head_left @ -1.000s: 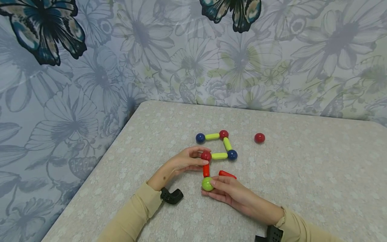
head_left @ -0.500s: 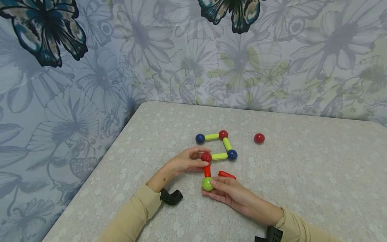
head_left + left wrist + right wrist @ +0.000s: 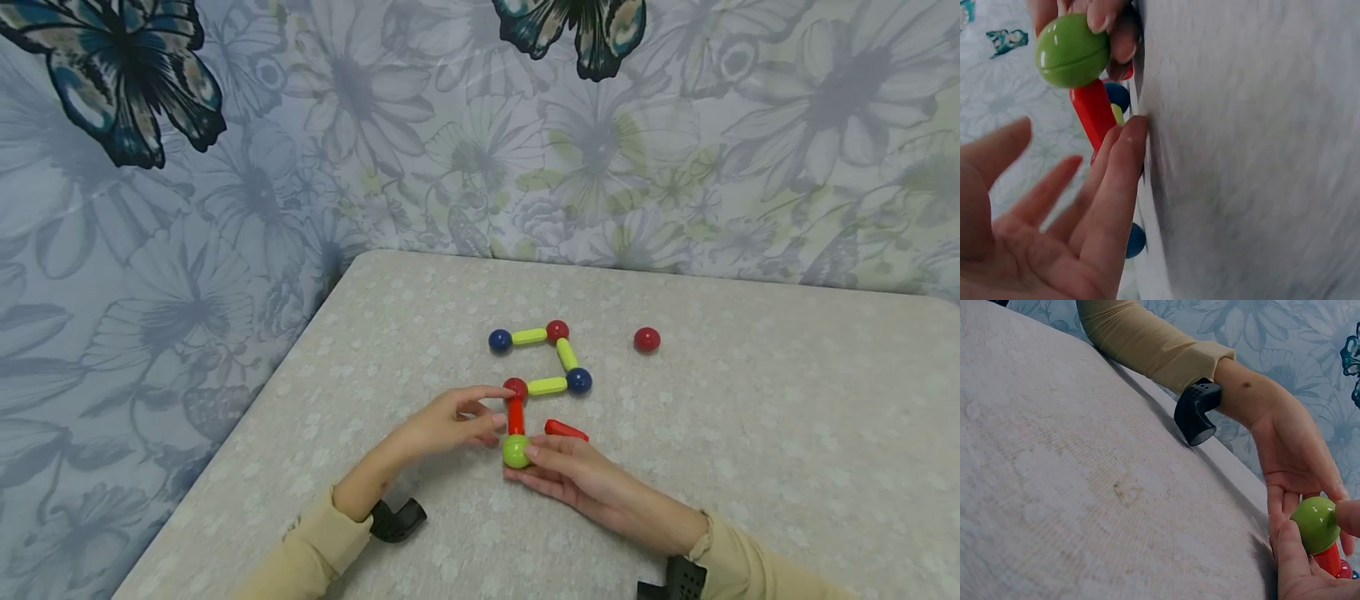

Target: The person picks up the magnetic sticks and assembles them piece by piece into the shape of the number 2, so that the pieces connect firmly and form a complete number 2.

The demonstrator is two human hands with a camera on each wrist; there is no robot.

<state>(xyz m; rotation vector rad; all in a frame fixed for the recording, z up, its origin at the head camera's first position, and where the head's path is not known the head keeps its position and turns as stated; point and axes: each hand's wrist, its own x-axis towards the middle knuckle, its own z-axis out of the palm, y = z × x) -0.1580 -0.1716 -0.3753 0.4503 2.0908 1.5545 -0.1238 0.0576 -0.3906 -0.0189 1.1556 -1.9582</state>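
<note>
Between the thumb and fingers of my right hand is a green ball. A red rod joins this ball to a red ball farther up the table. From there, yellow-green rods link on to a blue ball, another red ball and a second blue ball. My left hand is beside the red rod, fingers loosely spread, its index fingertip at the red ball. The left wrist view shows this hand with extended fingers below the green ball.
A loose red rod lies just beyond my right fingers. Off to the right sits a separate red ball. Patterned cloth covers the table, whose back edge meets a floral wall with butterfly decorations.
My left hand has let go of the red ball and rod, drawing back toward the lower left with its fingers loosening. My right hand keeps hold of the green ball.
</note>
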